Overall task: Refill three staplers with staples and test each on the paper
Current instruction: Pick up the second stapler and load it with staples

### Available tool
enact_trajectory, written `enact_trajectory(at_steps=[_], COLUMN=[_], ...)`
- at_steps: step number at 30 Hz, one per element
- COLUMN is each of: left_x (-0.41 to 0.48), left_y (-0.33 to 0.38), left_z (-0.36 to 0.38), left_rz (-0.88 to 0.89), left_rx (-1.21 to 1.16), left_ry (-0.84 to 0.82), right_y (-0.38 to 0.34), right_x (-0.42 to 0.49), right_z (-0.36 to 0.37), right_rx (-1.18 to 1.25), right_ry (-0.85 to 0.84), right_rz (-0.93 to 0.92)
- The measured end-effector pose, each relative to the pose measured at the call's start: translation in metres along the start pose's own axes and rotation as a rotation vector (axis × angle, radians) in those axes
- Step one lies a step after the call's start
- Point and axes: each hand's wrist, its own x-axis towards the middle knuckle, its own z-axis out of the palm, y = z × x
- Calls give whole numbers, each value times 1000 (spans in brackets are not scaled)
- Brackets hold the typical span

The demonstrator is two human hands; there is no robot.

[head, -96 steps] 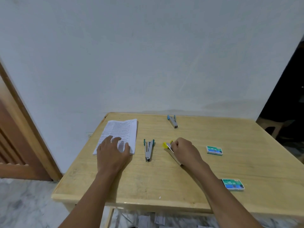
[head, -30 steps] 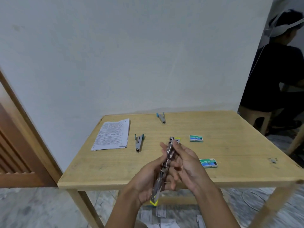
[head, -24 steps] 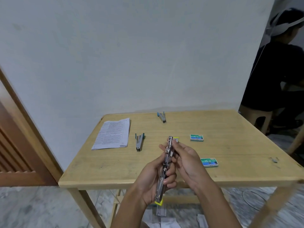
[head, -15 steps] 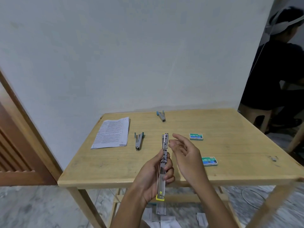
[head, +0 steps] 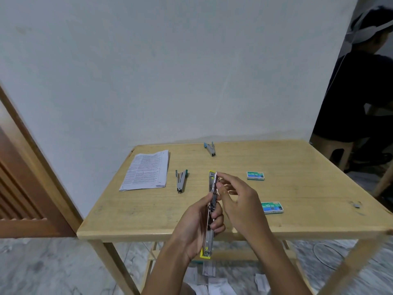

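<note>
Curled round the opened yellow stapler, the left hand holds its long axis running 12 to 6 o'clock, while the right hand pinches its upper half. The nearer staple box lies at 3 o'clock, beside the right hand.

Paper left of stapler, perhaps scraps below
</note>
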Motion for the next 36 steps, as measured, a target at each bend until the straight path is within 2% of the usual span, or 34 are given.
enact_trajectory(at_steps=[18,28,36], left_x=[8,7,6], left_y=[-12,-13,-14], left_z=[-11,-11,-13], left_rz=[41,22,16], left_rx=[-62,-61,-27], left_ry=[63,74,100], right_y=[12,12,12], right_x=[-15,-14,-14], right_z=[14,13,9], right_rx=[46,57,89], right_ry=[50,62,40], right_rz=[-36,8,-53])
